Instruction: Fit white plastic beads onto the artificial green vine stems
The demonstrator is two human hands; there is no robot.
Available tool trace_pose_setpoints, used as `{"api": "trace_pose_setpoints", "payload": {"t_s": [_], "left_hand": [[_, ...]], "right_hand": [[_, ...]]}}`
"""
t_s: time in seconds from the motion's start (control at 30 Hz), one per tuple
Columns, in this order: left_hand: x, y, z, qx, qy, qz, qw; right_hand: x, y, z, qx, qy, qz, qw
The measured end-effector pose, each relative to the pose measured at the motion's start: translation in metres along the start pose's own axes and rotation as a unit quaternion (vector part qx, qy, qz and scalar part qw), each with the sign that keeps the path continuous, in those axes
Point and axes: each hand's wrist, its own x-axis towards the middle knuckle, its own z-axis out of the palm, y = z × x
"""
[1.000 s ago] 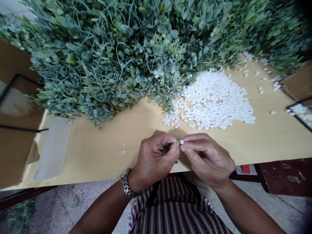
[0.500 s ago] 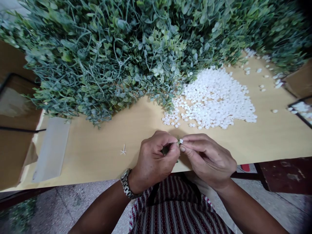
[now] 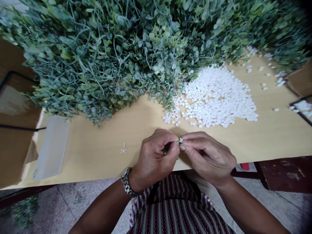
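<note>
My left hand [image 3: 158, 156], with a metal watch at its wrist, pinches a thin green sprig whose stem tip shows between thumb and forefinger. Most of the sprig is hidden behind the fingers. Opposite it, my right hand [image 3: 209, 154] grips a tiny white bead-like piece [image 3: 180, 140] with thumb and fingertips, against the tip of the stem. The fingertips of both hands almost meet above the table's front edge. Beyond them lies a heap of small white bead-like pieces [image 3: 219, 100]. A small white star-shaped piece with a stalk [image 3: 123, 149] rests left of my left hand.
A big mass of artificial greenery [image 3: 117, 65] covers the back of the wooden table [image 3: 97, 159]. At left are a translucent strip [image 3: 52, 146] and a cardboard box [image 3: 14, 143]. Another box [image 3: 301, 81] stands at right, with white pieces scattered near it.
Both hands keep nearly the same place and grip, fingertips together at the stem tip. The view has shifted very slightly.
</note>
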Motion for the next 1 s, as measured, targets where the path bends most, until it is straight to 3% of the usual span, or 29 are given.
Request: {"api": "trace_pose_setpoints", "payload": {"t_s": [0.23, 0.4, 0.47, 0.53, 0.6, 0.63, 0.7, 0.8, 0.9, 1.0], "left_hand": [[0.002, 0.001, 0.001, 0.006, -0.006, 0.025, 1.000], [0.004, 0.002, -0.002, 0.015, -0.023, -0.005, 1.000], [0.006, 0.003, -0.005, -0.023, -0.039, -0.049, 0.998], [0.007, 0.006, -0.009, -0.100, -0.053, -0.101, 0.988], [0.008, 0.010, -0.013, -0.177, -0.046, -0.133, 0.974], [0.009, 0.012, -0.014, -0.200, -0.039, -0.137, 0.970], [0.009, 0.015, -0.016, -0.208, -0.036, -0.126, 0.969], [0.010, 0.016, -0.016, -0.179, -0.062, -0.091, 0.978], [0.010, 0.016, -0.019, -0.121, -0.069, -0.045, 0.989], [0.005, 0.024, -0.021, 0.059, 0.011, 0.038, 0.997]], "right_hand": [[-0.002, 0.003, 0.000, 0.005, -0.013, -0.008, 1.000], [-0.002, 0.001, 0.001, -0.014, -0.022, -0.025, 0.999], [0.001, 0.000, -0.003, -0.016, -0.023, -0.025, 0.999], [0.006, 0.000, -0.011, -0.016, 0.013, -0.019, 1.000], [0.012, 0.001, -0.022, -0.019, 0.041, 0.003, 0.999], [0.015, 0.003, -0.027, -0.013, 0.026, 0.027, 0.999], [0.020, 0.005, -0.034, 0.028, -0.056, 0.097, 0.993], [0.021, 0.007, -0.035, 0.127, -0.164, 0.182, 0.961], [0.016, 0.006, -0.029, 0.167, -0.180, 0.213, 0.946], [0.010, 0.004, -0.024, 0.130, -0.128, 0.216, 0.959]]}}
